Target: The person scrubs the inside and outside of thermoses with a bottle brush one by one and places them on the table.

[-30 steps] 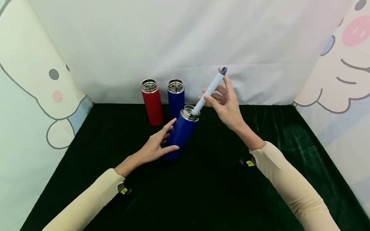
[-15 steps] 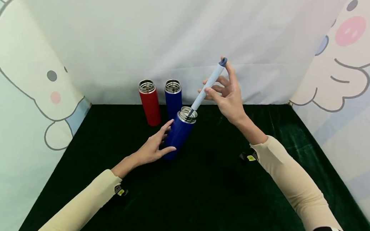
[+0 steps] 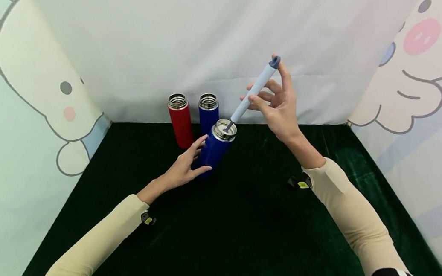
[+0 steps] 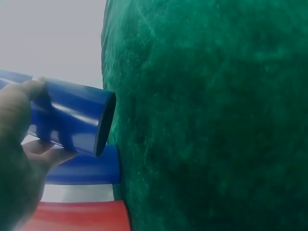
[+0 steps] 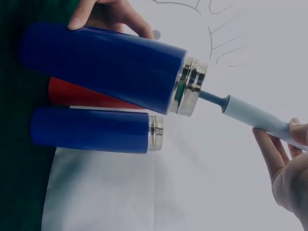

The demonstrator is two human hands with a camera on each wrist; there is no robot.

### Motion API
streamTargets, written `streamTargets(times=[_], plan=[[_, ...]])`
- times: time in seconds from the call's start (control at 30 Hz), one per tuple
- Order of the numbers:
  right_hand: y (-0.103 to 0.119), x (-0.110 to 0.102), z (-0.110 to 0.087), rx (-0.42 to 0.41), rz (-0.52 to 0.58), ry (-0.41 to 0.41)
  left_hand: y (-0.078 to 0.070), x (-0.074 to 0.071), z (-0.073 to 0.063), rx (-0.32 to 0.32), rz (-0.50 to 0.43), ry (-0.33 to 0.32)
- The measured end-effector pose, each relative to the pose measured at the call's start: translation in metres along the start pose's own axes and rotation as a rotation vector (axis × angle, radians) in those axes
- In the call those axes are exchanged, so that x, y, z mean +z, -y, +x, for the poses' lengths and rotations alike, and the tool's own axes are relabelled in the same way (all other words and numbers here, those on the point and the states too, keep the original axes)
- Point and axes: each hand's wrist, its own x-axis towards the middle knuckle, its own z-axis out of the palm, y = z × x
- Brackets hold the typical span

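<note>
My left hand (image 3: 180,171) grips a blue insulated bottle (image 3: 214,152) by its lower body, thumb on the near side. The bottle has no lid and leans to the right. Whether its base touches the cloth, I cannot tell. My right hand (image 3: 281,106) pinches the light blue handle of a bottle brush (image 3: 253,91) between thumb and fingers, with the index finger up by its dark looped end. The brush's dark shaft runs into the steel mouth of the bottle. Something whitish shows inside the mouth; most of the brush head is hidden. In the right wrist view, handle and shaft slant into the bottle (image 5: 106,67).
Behind the held bottle stand a red bottle (image 3: 181,124) and a second blue bottle (image 3: 208,115), both lidless and upright. Dark green velvet cloth (image 3: 244,242) covers the table. A white curtain (image 3: 228,40) hangs at the back, with cartoon-printed panels on both sides.
My right hand has drawn the brush up and out to the right, so its dark shaft now shows above the bottle's mouth. My left hand keeps its grip; the bottle has risen slightly in view.
</note>
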Motion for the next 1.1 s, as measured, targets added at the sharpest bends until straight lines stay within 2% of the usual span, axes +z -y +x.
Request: streamTargets(times=[0.2, 0.47, 0.63, 0.73, 0.8, 0.9, 1.0, 1.1], plan=[[-0.002, 0.001, -0.002, -0.002, -0.024, 0.018, 0.004, 0.007, 0.003, -0.064, -0.059, -0.005], [-0.003, 0.006, 0.002, -0.011, -0.051, 0.063, 0.008, 0.011, 0.006, -0.171, -0.185, 0.040], [-0.006, 0.009, -0.001, 0.029, -0.062, 0.066, 0.009, 0.016, 0.003, -0.222, -0.234, 0.090], [-0.010, 0.011, -0.001, 0.071, -0.085, 0.064, 0.011, 0.017, 0.003, -0.241, -0.235, 0.091], [-0.014, 0.014, -0.002, 0.109, -0.099, 0.094, 0.013, 0.018, 0.004, -0.243, -0.229, 0.080], [-0.029, 0.019, -0.011, 0.145, -0.152, 0.185, 0.014, 0.018, 0.004, -0.240, -0.229, 0.064], [-0.046, 0.024, -0.023, 0.127, -0.218, 0.273, 0.014, 0.020, 0.005, -0.249, -0.240, 0.067], [-0.055, 0.028, -0.029, 0.097, -0.284, 0.308, 0.014, 0.020, 0.006, -0.259, -0.234, 0.080]])
